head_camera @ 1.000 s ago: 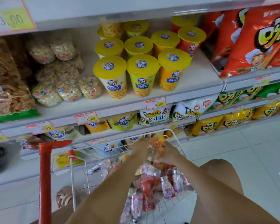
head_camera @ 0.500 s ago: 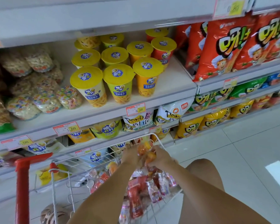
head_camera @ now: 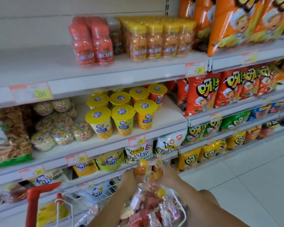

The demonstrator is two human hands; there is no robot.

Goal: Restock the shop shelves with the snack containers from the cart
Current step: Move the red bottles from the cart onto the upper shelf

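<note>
Two orange snack containers (head_camera: 141, 168) are at lower centre above the cart (head_camera: 181, 208), the left hand (head_camera: 129, 177) curled round one, the right hand (head_camera: 170, 177) gripping the other. Light, stiff, slick plastic, I judge: hold the body, not the cap.

Yellow-lidded cups (head_camera: 123, 118) stand in rows between clear tubs of coloured cereal (head_camera: 62, 133) on the view's left and red chip bags (head_camera: 202, 95) on its right, a price tag (head_camera: 137, 140) just below them, pale floor tiles (head_camera: 252, 177) at lower right.
</note>
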